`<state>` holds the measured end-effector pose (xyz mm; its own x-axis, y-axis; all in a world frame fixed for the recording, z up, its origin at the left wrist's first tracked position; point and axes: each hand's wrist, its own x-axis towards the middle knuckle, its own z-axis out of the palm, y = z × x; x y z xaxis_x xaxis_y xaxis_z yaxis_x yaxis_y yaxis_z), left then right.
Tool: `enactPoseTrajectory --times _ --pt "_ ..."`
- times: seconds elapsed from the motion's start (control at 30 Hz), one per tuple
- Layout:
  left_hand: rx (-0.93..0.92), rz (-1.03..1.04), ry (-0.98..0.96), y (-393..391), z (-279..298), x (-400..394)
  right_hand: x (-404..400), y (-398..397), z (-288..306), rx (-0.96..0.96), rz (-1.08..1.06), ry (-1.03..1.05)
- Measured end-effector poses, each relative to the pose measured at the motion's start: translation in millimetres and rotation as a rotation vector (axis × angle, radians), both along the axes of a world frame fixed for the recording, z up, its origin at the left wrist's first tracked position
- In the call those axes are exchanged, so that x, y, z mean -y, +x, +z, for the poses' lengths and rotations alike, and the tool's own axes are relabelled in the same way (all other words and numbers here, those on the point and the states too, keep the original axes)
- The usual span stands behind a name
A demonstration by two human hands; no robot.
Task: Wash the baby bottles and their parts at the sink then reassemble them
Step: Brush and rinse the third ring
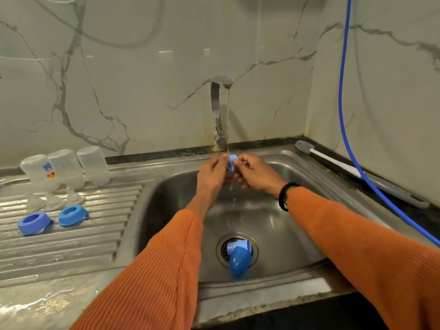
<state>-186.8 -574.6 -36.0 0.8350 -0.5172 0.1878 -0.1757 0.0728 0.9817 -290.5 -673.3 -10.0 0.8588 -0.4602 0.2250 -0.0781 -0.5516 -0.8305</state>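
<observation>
Between both hands: small blue plastic bottle cap (231,163) pinched by left hand (212,173) and right hand (256,176) under tap stream | left: three clear bottles (65,169) inverted, two blue collar rings (52,219) (seemingly washed) | below: blue caps (238,257) on drain, unwashed | reassembly pending

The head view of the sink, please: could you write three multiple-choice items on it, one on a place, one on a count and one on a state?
1. Where does the bottle brush lie?
A. In the basin
B. On the counter right of the sink
C. On the draining board

2. How many clear bottles stand upside down on the draining board?
A. One
B. Three
C. Five

3. What is the tap doing?
A. Running
B. Shut off
C. Covered by a cloth

Answers: 1 B, it rests by the back right corner. 2 B, three stand in a row. 3 A, a stream falls onto the small blue part held by the left hand and right hand.
</observation>
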Motion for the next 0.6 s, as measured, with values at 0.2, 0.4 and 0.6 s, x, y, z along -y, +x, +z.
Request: enactPoseTrajectory --times 0.2,0.4,0.6 --pt "-0.301 -0.091 -0.143 -1 4 -5 -5 5 -2 -0.008 0.028 -0.05" --pt "-0.397 -0.137 -0.246 -2 9 -5 -2 9 -10 0.073 -0.057 -0.303" --pt "-0.391 -0.168 -0.262 -2 7 -8 -4 6 -3 0.087 -0.013 -0.191"
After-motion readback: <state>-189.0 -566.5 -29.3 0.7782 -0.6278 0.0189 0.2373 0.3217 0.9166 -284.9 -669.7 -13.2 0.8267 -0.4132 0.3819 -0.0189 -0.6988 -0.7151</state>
